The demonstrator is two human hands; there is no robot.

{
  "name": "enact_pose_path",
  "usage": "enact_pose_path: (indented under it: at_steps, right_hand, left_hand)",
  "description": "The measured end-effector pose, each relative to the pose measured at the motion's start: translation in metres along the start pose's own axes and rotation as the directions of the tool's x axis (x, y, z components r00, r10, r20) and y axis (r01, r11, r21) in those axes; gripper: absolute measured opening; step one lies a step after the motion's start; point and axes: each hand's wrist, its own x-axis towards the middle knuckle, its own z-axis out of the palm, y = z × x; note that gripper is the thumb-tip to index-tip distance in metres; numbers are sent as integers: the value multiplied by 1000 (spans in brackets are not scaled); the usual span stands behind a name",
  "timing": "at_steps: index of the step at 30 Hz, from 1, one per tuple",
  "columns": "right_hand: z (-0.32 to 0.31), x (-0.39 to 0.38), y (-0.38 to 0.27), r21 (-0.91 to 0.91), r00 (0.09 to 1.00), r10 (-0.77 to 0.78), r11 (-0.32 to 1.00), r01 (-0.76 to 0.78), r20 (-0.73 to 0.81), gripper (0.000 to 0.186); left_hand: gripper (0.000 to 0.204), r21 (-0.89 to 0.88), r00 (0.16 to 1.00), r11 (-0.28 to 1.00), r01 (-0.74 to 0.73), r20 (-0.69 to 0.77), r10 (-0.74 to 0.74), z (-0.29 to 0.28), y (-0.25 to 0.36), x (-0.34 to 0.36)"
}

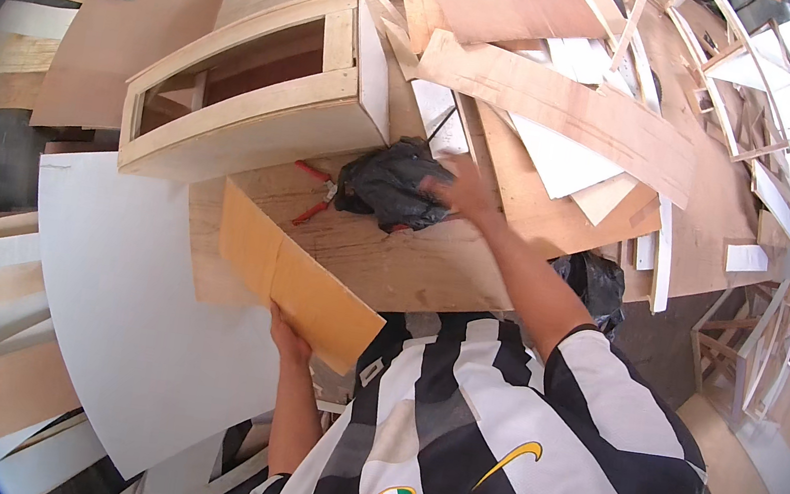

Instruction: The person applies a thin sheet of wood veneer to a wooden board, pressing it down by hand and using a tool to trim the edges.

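Left hand [290, 335] closed on board [300, 279], near edge, sound hold; likely light, stiff. Right hand [463, 194] at soft-looking bag [390, 178], blurred; can't tell grip.

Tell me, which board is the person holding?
The orange-tan board, its lower edge in the left hand. The big white board and long pale plank are in neither hand.

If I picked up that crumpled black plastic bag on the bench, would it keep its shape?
Probably not: the black plastic bag looks thin and wrinkled, so it would likely sag. Slumped and lumpy, it seems unlikely to roll.
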Motion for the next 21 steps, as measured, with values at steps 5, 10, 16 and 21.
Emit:
enact_pose_path:
  at_steps: [5,10,16,21]
  right_hand:
    - [46,-26,-15,-562,867,-351,662,496,352,40]
    - [30,-31,17,-573,831,59,751,328,553,21]
    - [-43,-36,54,-80,989,147,986,-144,32,29]
    - [-59,-25,40,159,918,250,965,-210,-307,39]
  left_hand:
    - [56,-30,1000,1000,5,-3,-5,12,-21,8]
    - [54,-31,993,998,-54,102,56,8,-25,16]
    - [54,7,998,1000,3,-60,-2,14,-25,18]
    - [53,-71,998,996,-56,6,57,-6,-32,34]
